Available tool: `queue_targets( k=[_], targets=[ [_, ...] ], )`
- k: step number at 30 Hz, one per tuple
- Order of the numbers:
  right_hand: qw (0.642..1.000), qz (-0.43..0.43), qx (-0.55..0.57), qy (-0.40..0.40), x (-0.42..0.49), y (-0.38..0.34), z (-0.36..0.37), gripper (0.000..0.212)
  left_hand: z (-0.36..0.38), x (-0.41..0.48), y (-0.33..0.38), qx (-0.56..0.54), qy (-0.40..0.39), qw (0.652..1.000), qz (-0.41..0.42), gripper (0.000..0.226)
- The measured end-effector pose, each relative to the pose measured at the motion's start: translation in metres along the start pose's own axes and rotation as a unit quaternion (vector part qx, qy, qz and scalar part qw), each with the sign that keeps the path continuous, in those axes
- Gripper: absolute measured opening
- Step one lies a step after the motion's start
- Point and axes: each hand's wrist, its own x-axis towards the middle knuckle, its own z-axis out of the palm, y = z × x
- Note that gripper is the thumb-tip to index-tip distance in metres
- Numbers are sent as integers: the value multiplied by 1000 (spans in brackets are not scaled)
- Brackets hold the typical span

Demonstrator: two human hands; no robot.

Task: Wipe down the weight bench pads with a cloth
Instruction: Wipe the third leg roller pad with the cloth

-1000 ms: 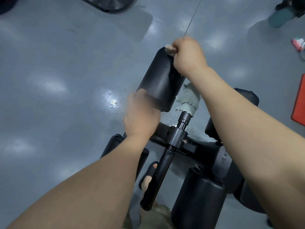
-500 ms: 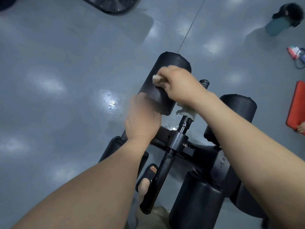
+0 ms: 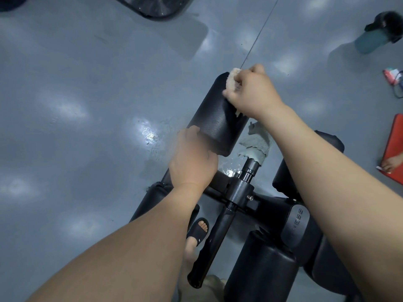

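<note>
A black cylindrical roller pad (image 3: 214,118) of the weight bench points away from me. My right hand (image 3: 253,92) grips a pale cloth (image 3: 232,80) and presses it on the pad's far end. The cloth's loose grey tail (image 3: 255,147) hangs below my forearm, over the top of the black post (image 3: 244,182). My left hand (image 3: 192,158) holds the pad's near end, fingers wrapped round its edge. More black roller pads sit at the lower right (image 3: 259,264), the right (image 3: 283,171) and the lower left (image 3: 152,197).
The grey floor (image 3: 76,105) is glossy, with a wet patch beside the pad. My foot in a black sandal (image 3: 197,233) stands under the frame. A teal bottle (image 3: 370,41) lies at the far right, above a red mat (image 3: 394,149) with another person's foot on it.
My right hand has slid the cloth from the middle of the pad back out to its far end. My left hand has stayed on the near end.
</note>
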Motion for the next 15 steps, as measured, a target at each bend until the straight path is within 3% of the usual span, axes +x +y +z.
queue_targets(
  k=[7, 15],
  targets=[
    [998, -4, -51, 45, 19, 0, -1, 29, -3, 1, 1, -6, 1, 1000, -4, 60],
    [993, -101, -68, -4, -25, -25, 18, 33, -3, 1, 1, -16, -6, 1000, -21, 70]
  ],
)
